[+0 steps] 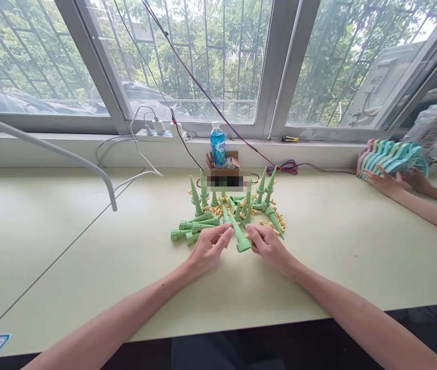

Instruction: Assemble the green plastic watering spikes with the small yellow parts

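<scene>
A green spike held low over a pale table.
The right hand grips it near the wide end, which faces the viewer; the left hand curls alongside — whether it holds anything, I cannot tell. Just beyond: more green spikes, some upright, among small yellow pieces.

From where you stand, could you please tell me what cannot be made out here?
In the head view:
Curled fingertips of the right hand: hidden by the hand itself.
Left hand touching the green spike or not: too small to tell.
Whatever the pixelated patch covers, by the cardboard box.
Fine print on the bottle: too small.
The co-worker's forearms: cut off by the right edge.
</scene>
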The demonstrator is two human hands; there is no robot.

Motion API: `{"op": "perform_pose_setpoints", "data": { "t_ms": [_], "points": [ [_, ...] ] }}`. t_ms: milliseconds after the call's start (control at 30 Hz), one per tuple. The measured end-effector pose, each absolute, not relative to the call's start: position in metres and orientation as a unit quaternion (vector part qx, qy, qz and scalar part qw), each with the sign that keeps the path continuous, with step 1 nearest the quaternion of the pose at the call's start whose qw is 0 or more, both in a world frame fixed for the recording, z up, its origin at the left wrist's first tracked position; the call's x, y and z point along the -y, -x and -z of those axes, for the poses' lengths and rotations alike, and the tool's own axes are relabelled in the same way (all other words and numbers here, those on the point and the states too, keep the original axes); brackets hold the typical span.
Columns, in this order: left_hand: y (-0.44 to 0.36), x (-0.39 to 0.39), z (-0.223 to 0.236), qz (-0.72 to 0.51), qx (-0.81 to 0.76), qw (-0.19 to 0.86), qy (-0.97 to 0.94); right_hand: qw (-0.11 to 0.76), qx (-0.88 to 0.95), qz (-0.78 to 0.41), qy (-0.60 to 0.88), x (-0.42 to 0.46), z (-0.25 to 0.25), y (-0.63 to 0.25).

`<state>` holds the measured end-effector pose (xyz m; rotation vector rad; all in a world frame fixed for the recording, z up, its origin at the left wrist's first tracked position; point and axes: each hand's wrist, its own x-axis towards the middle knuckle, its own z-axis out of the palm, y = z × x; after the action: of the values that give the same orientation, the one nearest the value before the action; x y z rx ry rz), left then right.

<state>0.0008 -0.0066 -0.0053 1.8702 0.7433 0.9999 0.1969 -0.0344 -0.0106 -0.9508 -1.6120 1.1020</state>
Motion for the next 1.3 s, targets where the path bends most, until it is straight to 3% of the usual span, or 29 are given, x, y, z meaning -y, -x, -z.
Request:
{"op": "perform_pose_setpoints", "data": {
  "t_ms": [267, 567, 1300],
  "points": [
    [-0.0024, 0.0099, 0.0068, -0.429, -0.255, 0.391, -0.774, 0.451, 0.706, -0.331, 0.435, 0.0313, 0.0115, -0.1943],
    [-0.0016, 0.0145, 0.0098, -0.368, -0.173, 0.317, -0.857, 0.475, 0.678, -0.299, 0.475, 0.0285, 0.0123, -0.1951],
    [-0.0041, 0.0156, 0.0030, -0.239, -0.204, 0.373, -0.873, 0.535, 0.584, -0.422, 0.441, 0.0326, 0.0069, -0.1973]
  ]
}}
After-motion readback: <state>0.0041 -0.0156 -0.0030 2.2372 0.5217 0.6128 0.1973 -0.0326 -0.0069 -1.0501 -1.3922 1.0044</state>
